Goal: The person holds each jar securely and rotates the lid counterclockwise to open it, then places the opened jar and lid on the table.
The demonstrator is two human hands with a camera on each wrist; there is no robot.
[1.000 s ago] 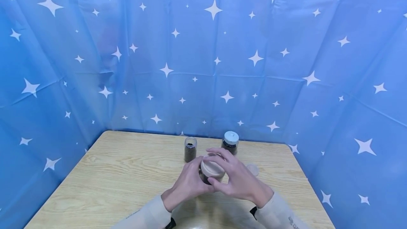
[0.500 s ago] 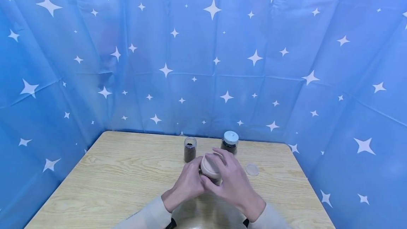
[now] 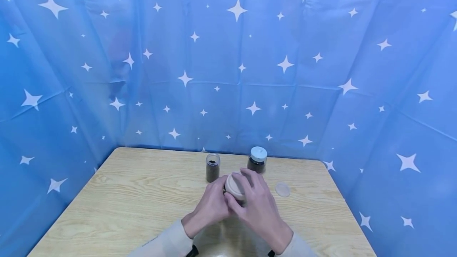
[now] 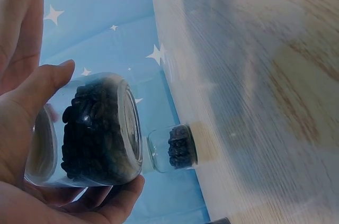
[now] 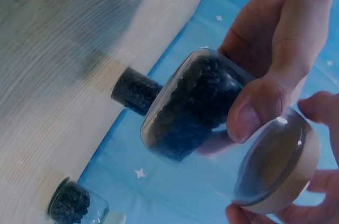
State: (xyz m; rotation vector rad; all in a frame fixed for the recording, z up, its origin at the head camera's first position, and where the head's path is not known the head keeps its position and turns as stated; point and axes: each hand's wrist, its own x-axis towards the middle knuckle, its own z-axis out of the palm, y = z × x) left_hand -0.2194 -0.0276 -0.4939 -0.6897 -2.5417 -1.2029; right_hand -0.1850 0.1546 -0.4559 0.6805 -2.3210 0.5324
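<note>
A glass jar (image 4: 95, 128) of dark beans is held tilted above the table by my left hand (image 3: 211, 205), its thumb and fingers wrapped around the glass. On the jar's mouth sits a pale beige lid (image 3: 233, 187). My right hand (image 3: 262, 207) comes over the top from the right and grips this lid's rim between thumb and fingers. In the right wrist view, the right fingertips (image 5: 318, 108) lie along the lid's edge. The left thumb (image 5: 254, 113) presses the jar's side close below the lid.
A narrow jar (image 3: 213, 171) of dark contents stands without a lid behind my hands. Right of it is a jar with a pale blue lid (image 3: 258, 154). A clear round disc (image 3: 283, 189) lies on the wooden table (image 3: 143, 193). A starry blue curtain (image 3: 228, 58) hangs behind.
My right hand has turned around the lid, its wrist swinging left and the fingers closing in on the rim. The clear disc is now uncovered. My left hand stays almost still.
</note>
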